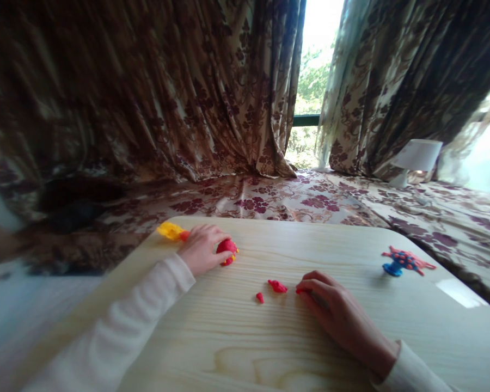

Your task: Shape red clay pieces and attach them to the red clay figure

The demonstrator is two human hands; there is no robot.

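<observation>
My left hand (203, 249) is closed around a red modelling-clay figure (227, 247) with small yellow bits, near the table's far left. Behind that hand, a feathery yellow clay piece (170, 231) with an orange-red end sticks out; my fingers hide whether it joins the figure. My right hand (324, 300) rests on the table with its fingertips pinched on a small red clay piece (299, 291). Just left of it lie a lumpy red clay scrap (277, 286) and a smaller red bit (260, 298), both untouched.
On the right of the pale wooden table (237, 337) stands a blue and coral clay model (404, 260) on a blue base. A white patch (459, 293) shows near the right edge. Beyond are a flowered cover (253, 204), patterned curtains (228, 109) and a white lamp (418, 155).
</observation>
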